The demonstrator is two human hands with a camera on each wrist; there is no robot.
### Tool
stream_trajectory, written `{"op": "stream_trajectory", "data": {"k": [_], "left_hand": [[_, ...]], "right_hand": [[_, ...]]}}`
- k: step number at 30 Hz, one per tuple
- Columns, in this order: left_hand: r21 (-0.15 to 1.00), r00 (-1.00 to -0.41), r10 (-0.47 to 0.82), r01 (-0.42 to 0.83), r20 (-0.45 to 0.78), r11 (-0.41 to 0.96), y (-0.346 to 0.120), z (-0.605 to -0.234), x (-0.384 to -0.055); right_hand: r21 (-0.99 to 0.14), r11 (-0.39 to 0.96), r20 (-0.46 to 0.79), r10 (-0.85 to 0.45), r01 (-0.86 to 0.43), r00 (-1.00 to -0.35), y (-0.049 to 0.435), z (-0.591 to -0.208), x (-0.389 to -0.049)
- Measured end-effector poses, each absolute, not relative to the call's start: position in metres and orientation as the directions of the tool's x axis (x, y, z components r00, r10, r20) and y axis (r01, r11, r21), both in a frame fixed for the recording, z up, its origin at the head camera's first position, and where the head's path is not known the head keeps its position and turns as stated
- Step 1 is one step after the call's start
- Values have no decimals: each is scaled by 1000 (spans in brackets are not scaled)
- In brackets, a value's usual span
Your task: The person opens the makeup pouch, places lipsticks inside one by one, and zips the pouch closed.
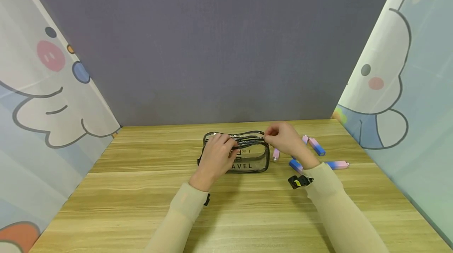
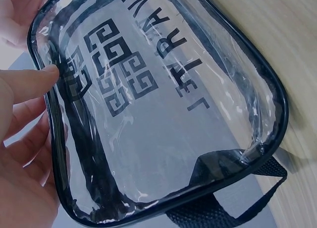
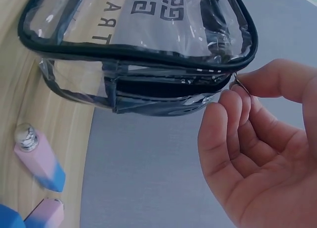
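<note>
A clear zip pouch (image 1: 260, 158) with black piping and "TRAVEL" lettering stands on the wooden table. In the head view my left hand (image 1: 216, 154) is over its left top edge. The left wrist view shows the thumb on the near side of the pouch's rim (image 2: 54, 124) and the fingers behind, gripping it. At the pouch's right top corner is my right hand (image 1: 286, 141). Its thumb and fingers pinch a small metal zipper pull (image 3: 241, 85), plain in the right wrist view. How far the zipper is open cannot be told.
Several pink-and-blue square tubes (image 1: 316, 147) with silvery ends lie right of the pouch, some partly behind my right arm. A black webbing loop (image 2: 198, 215) hangs at the pouch's end. A grey panel (image 1: 226, 48) closes the table's back; printed cloths (image 1: 389, 68) hang at both sides.
</note>
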State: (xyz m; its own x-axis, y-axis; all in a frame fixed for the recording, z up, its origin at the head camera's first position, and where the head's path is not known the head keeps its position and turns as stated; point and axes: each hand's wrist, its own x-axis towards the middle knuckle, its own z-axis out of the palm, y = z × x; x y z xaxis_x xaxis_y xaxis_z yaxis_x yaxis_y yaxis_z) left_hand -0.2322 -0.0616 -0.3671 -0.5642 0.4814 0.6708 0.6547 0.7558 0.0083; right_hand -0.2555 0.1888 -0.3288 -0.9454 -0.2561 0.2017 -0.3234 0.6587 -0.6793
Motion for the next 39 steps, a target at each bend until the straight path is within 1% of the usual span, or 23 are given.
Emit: {"op": "stream_trajectory", "data": {"k": [15, 21, 39], "left_hand": [[0, -566, 483, 649, 668, 761, -61, -366, -232], [3, -559, 484, 656, 674, 754, -62, -367, -233], [16, -564, 482, 661, 671, 751, -63, -365, -233]], "right_hand": [[-726, 616, 210, -223, -304, -952, 192, -334, -250], [-747, 600, 202, -206, -286, -958, 193, -337, -251], [-785, 570, 173, -173, -242, -970, 197, -343, -252]]}}
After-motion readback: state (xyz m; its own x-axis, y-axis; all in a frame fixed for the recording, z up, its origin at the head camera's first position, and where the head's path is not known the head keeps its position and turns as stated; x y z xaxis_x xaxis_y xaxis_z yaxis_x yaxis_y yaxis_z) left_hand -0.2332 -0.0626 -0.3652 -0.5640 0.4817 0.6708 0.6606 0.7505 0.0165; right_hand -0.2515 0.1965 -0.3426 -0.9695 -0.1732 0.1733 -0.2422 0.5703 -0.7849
